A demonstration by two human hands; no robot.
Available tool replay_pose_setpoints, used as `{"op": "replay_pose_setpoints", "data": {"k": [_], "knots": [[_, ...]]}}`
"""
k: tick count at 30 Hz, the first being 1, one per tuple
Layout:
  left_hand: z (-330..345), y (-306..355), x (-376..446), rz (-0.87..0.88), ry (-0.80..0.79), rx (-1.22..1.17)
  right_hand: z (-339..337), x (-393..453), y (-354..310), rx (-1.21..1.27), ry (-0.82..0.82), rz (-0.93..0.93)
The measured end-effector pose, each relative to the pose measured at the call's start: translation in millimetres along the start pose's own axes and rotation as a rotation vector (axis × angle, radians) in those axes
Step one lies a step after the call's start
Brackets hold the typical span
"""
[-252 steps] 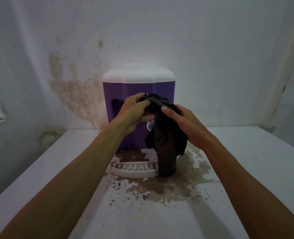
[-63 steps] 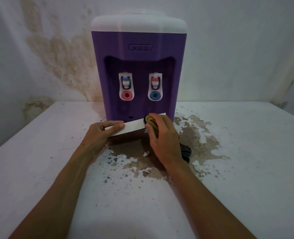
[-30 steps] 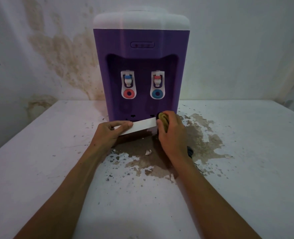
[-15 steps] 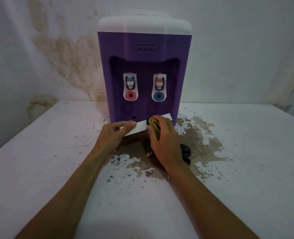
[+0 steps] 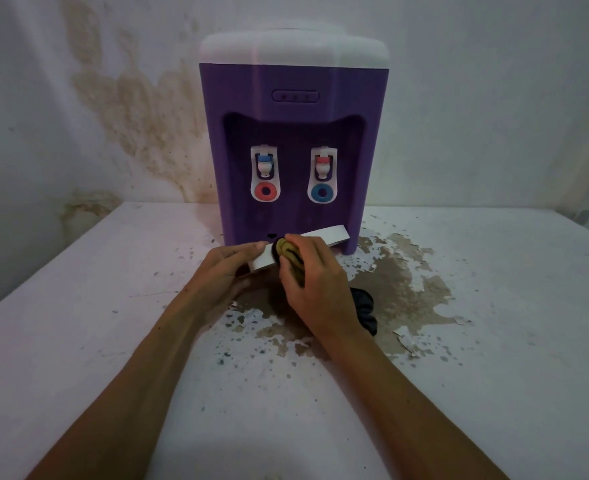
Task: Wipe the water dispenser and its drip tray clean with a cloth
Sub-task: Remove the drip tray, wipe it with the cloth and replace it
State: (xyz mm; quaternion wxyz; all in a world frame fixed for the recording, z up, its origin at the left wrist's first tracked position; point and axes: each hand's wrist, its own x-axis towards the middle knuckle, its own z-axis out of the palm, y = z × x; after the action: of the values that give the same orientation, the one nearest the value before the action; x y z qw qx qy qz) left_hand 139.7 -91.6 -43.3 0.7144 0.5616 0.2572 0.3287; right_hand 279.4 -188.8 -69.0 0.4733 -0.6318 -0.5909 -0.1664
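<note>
From the head camera, a purple water dispenser (image 5: pixel 295 147) with a white top stands on a white table (image 5: pixel 78 323) against a stained wall (image 5: pixel 130 109); its very top is washed out by glare and its edges there are hard to trace. Two taps sit in the recess, one with a red ring (image 5: pixel 266 191) and one with a blue ring (image 5: pixel 322 192). In front of the base, the white drip tray (image 5: pixel 324 237) is tilted up, its left end nearer the camera and its right end close to the dispenser's foot; only one flat white face shows, and its middle is covered by the hands. The left hand (image 5: pixel 224 271) grips the tray's left end, fingers curled over the top edge, thumb hidden beneath. The right hand (image 5: pixel 315 282) is curled round a bunched cloth (image 5: pixel 288 256), pressing it to the tray; most of the cloth is hidden inside the fist, with a dark end (image 5: pixel 365 311) trailing out behind the wrist onto the table. Under the hands spreads a brown patch (image 5: pixel 400 285) of peeled surface, partly covered by the forearms
</note>
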Motion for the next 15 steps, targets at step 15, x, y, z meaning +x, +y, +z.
{"op": "replay_pose_setpoints", "data": {"k": [15], "knots": [[-10.3,-3.6,8.0,-0.065,-0.072,-0.102,-1.6,0.8,-1.4,0.055,0.055,0.046]]}}
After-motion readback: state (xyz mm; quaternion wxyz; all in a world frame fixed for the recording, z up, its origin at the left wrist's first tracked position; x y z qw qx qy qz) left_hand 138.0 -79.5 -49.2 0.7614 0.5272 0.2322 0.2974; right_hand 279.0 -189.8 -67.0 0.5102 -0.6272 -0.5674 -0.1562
